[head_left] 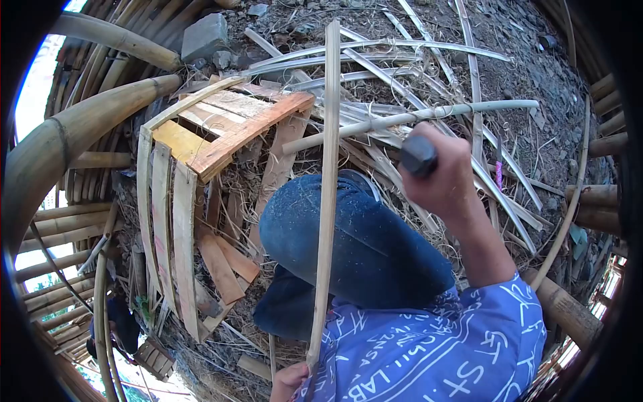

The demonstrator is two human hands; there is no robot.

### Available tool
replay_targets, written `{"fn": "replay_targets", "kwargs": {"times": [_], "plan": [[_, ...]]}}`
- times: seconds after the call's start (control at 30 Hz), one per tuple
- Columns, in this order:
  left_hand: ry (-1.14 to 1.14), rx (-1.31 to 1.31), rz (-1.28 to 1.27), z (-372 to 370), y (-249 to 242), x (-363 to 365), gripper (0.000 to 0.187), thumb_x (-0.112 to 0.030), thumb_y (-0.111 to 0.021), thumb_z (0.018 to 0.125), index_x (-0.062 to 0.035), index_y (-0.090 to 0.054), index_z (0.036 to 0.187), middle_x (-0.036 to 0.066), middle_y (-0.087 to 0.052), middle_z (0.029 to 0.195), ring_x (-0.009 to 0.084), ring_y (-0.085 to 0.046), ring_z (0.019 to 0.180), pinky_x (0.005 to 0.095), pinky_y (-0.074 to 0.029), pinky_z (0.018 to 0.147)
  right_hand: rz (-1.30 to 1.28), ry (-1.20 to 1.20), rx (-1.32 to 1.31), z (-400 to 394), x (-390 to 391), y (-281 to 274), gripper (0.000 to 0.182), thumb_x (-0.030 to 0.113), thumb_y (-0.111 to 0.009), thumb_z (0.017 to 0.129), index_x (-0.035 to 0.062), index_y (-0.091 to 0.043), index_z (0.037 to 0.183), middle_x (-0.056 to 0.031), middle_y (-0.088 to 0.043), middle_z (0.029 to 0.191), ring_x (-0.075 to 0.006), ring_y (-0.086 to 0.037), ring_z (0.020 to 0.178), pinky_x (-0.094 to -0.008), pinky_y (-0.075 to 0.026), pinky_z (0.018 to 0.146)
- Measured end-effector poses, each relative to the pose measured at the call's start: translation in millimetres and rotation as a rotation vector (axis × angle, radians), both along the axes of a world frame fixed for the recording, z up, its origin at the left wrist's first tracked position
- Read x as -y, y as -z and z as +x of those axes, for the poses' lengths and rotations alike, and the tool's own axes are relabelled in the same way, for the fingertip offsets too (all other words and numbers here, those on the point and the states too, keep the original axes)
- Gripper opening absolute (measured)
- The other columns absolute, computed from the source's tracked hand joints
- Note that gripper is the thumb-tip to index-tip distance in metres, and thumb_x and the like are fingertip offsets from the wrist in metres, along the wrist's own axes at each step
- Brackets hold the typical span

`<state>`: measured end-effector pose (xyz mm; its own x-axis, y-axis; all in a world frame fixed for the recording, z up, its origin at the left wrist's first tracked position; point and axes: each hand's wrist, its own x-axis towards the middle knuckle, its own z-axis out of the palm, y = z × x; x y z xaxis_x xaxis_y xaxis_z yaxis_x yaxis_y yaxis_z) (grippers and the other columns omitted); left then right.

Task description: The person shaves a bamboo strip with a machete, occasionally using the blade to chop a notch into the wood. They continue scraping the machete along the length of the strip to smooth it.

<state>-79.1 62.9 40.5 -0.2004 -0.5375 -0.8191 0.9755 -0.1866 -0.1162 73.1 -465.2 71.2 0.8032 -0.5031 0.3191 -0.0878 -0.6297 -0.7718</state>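
Observation:
A long pale bamboo strip (329, 154) runs up the middle of the head view, across the person's bent knee in dark blue trousers (362, 248). My left hand (289, 382) pinches its lower end near the bottom edge. At the right, my right hand (441, 171) is wrapped round a dark, blunt-ended handle (418, 156); whatever the handle belongs to is hidden. A round bamboo pole (495, 106) lies just beyond that fist. Left of the knee stands a slatted wooden crate (251, 134).
Split bamboo strips (395, 87) and shavings cover the ground ahead. A grey block (205, 37) sits at the upper left. Thick bamboo poles (87, 127) frame the left side, and more poles (569, 308) stand at the right. Loose boards (221, 268) lie beside the crate.

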Motion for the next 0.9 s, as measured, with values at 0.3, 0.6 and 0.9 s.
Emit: {"fn": "replay_targets", "kwargs": {"times": [0.3, 0.6, 0.9], "plan": [[0.053, 0.033, -0.007, -6, -4, -1, 0.045, -0.041, -0.064, 0.087, -0.0042, -0.055, 0.112, -0.004, -0.052, 0.078, 0.0041, -0.042, 0.064, 0.0217, -0.034, 0.056, -0.523, -0.229, -0.131, 34, 21, -4, 0.025, 0.016, -0.071, 0.063, 0.0061, -0.051, 0.073, -0.0116, -0.058, 0.059, -0.0294, -0.063, 0.058, -0.0398, -0.049, 0.051], [0.086, -0.02, -0.027, 1, -13, 13, 0.046, -0.04, -0.063, 0.088, -0.0037, -0.054, 0.114, -0.004, -0.053, 0.08, 0.0034, -0.045, 0.067, 0.022, -0.036, 0.058, -0.604, -0.083, -0.115, 65, 45, 6, 0.015, 0.012, -0.067, 0.064, 0.0068, -0.055, 0.071, -0.0124, -0.059, 0.058, -0.0307, -0.064, 0.057, -0.0424, -0.051, 0.056], [0.236, -0.025, 0.014, 25, -29, 36, 0.075, -0.045, -0.057, 0.09, 0.0025, -0.032, 0.142, 0.011, -0.043, 0.14, 0.0215, -0.043, 0.126, 0.0343, -0.028, 0.108, -0.55, 0.18, -0.552, 84, 120, 74, 0.015, 0.013, -0.06, 0.073, 0.0035, -0.066, 0.083, -0.0176, -0.067, 0.075, -0.0336, -0.067, 0.074, -0.043, -0.053, 0.07]]}}
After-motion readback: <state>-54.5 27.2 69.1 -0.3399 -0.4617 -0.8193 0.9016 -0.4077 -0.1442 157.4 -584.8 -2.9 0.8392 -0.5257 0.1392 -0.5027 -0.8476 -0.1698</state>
